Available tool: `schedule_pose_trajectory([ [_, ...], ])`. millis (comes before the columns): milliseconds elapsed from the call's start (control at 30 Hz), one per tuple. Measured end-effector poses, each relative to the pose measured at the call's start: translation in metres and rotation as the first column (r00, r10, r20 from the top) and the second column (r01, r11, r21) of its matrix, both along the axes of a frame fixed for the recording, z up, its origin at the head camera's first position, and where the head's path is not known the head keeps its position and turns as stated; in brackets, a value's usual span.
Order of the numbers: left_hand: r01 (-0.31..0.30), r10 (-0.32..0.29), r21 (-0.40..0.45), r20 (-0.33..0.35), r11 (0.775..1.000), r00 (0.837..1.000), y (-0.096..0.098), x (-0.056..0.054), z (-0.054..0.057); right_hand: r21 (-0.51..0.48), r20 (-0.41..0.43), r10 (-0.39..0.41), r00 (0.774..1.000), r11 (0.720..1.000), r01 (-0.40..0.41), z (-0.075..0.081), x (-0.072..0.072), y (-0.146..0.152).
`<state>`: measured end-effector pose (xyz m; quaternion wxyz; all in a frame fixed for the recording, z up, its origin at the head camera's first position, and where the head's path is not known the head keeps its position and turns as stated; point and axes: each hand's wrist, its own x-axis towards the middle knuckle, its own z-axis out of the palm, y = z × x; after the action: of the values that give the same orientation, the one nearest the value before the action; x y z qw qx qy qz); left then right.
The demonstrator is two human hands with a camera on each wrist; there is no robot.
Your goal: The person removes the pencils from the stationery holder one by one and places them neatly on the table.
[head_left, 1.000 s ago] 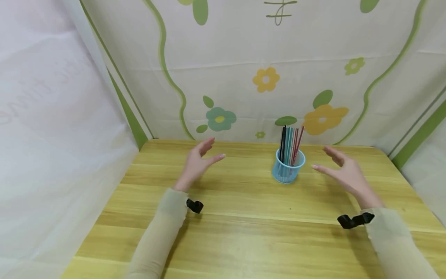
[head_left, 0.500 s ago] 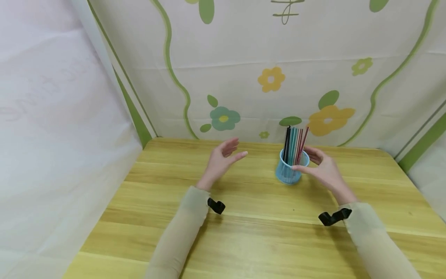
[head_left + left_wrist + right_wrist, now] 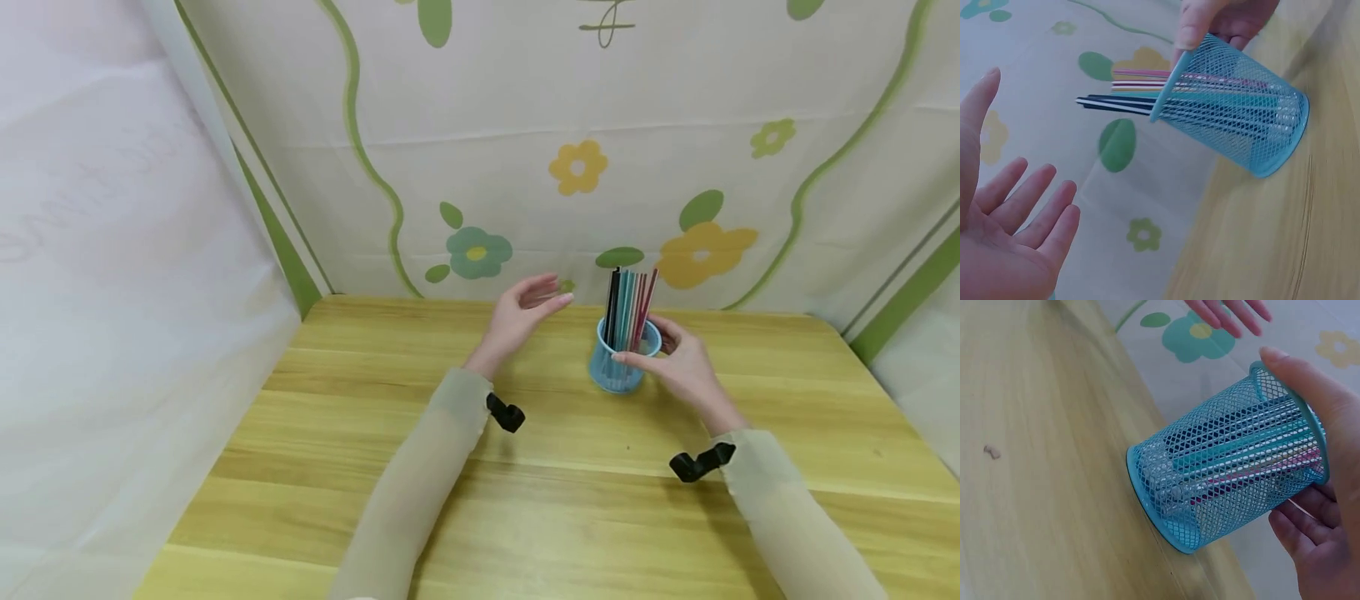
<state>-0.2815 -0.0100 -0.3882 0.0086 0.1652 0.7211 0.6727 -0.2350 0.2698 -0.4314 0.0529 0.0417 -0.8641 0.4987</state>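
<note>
A light blue mesh pen holder [image 3: 616, 377] stands upright on the wooden table, with several thin straws or sticks [image 3: 628, 310] in black, teal, white and pink rising from it. My right hand [image 3: 686, 367] grips its right side near the rim. In the right wrist view the thumb [image 3: 1310, 384] lies at the rim, while the other fingers [image 3: 1307, 528] are on the opposite side. Left of the holder, my left hand [image 3: 522, 315] hovers with fingers spread and nothing in it. The left wrist view shows its palm [image 3: 1010, 244] apart from the holder.
The wooden table [image 3: 525, 517] reaches back to a white cloth backdrop [image 3: 465, 100] printed with flowers. Another white cloth [image 3: 112, 333] hangs along the left side. A small dark mark [image 3: 991, 452] shows on the tabletop in the right wrist view.
My right hand has moved left from beside the pen holder and now grips it. My left hand has moved right, closer to the holder. The holder stays in place on the table.
</note>
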Motion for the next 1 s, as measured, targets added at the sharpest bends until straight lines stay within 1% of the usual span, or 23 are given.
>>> schedule_pose_trajectory([
  [100, -0.01, 0.01, 0.002, 0.02, 1.0, 1.0, 0.016, -0.007, -0.002, 0.013, -0.013, 0.009, 1.0, 1.0, -0.009, -0.001, -0.002, -0.001],
  [267, -0.013, 0.014, -0.027, 0.055, 1.0, 0.998, 0.039, -0.01, -0.009, 0.026, -0.024, 0.025, 0.999, 0.999, -0.025, 0.0, -0.001, -0.001],
  [433, -0.015, 0.017, -0.041, 0.035, 0.999, 0.999, 0.055, -0.014, -0.014, 0.042, -0.014, 0.024, 1.0, 0.999, -0.024, 0.004, 0.001, 0.0],
  [533, -0.023, 0.024, -0.058, 0.033, 0.998, 0.999, 0.061, -0.016, -0.019, 0.049, -0.006, 0.02, 1.0, 0.999, -0.02, 0.005, 0.002, 0.001],
  [633, -0.029, 0.031, -0.093, 0.025, 0.995, 0.999, 0.065, -0.017, -0.024, 0.051, 0.0, 0.015, 1.0, 0.999, -0.015, 0.005, 0.002, 0.001],
  [733, -0.019, 0.021, -0.119, 0.009, 0.993, 1.0, 0.067, -0.018, -0.027, 0.049, 0.003, 0.009, 1.0, 0.999, -0.009, 0.004, 0.002, 0.001],
  [867, -0.019, 0.018, -0.118, -0.005, 0.993, 1.0, 0.069, -0.017, -0.031, 0.034, -0.001, 0.012, 1.0, 0.999, -0.012, 0.003, 0.002, 0.0],
  [1000, -0.035, 0.034, -0.13, -0.011, 0.991, 0.999, 0.071, -0.017, -0.033, 0.027, 0.0, 0.017, 1.0, 0.999, -0.017, 0.003, 0.003, 0.0],
])
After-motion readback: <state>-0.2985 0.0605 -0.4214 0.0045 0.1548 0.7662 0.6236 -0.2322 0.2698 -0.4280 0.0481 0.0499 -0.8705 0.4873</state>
